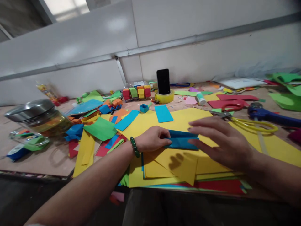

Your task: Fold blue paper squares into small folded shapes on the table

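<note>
My left hand [154,138] pinches the left end of a folded blue paper strip [183,142] between thumb and fingers. The strip is creased lengthwise, its far and near flaps partly raised, and it is held over yellow paper sheets [160,163]. At its right end my right hand [218,139] has its fingers spread, thumb beside the strip's corner; whether the thumb touches it I cannot tell. Beyond the strip lie two flat blue paper pieces [164,113] and a small open blue paper box [144,108].
Scissors with yellow and red handles [254,124] and a blue-handled tool [272,116] lie right. A lidded glass jar [47,119] stands left among paper scraps. At the back, a phone [163,81] stands in a yellow tape roll [166,97], beside small coloured paper boxes [137,93].
</note>
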The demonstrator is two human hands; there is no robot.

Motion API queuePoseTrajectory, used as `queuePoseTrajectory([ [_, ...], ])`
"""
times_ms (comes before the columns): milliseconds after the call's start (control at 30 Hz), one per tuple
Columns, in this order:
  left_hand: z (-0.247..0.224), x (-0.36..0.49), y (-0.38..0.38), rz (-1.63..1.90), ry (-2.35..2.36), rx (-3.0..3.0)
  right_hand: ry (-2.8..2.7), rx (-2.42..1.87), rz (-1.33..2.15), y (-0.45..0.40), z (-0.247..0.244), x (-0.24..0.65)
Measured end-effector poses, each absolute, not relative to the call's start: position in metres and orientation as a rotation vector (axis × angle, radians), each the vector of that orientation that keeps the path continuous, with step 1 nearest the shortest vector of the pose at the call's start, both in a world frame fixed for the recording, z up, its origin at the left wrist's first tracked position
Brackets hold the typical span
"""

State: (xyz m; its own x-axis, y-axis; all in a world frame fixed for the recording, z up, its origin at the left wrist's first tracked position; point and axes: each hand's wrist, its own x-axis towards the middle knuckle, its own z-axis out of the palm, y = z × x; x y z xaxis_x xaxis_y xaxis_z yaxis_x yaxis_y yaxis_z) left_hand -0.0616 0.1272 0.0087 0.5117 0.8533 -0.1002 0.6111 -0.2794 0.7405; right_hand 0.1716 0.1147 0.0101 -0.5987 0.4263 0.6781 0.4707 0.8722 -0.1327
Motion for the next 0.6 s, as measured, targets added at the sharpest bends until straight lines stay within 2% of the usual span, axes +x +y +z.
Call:
queuePoseTrajectory([
  [67, 0.009, -0.062, 0.126, 0.424, 1.16, 2.032, -2.387, -0.668, 0.028, 0.114, 0.009, 0.171],
  [200, 0.011, -0.062, 0.123, 0.434, 1.14, 1.999, -2.369, -1.124, 0.304, 0.12, 0.003, 0.17],
  [333, 0.013, -0.063, 0.122, 0.487, 1.237, 1.855, -2.321, -1.287, 0.637, 0.127, 0.003, 0.169],
  [600, 0.007, -0.066, 0.122, 0.528, 1.289, 1.854, -2.386, -1.218, 0.458, 0.13, 0.0, 0.169],
])
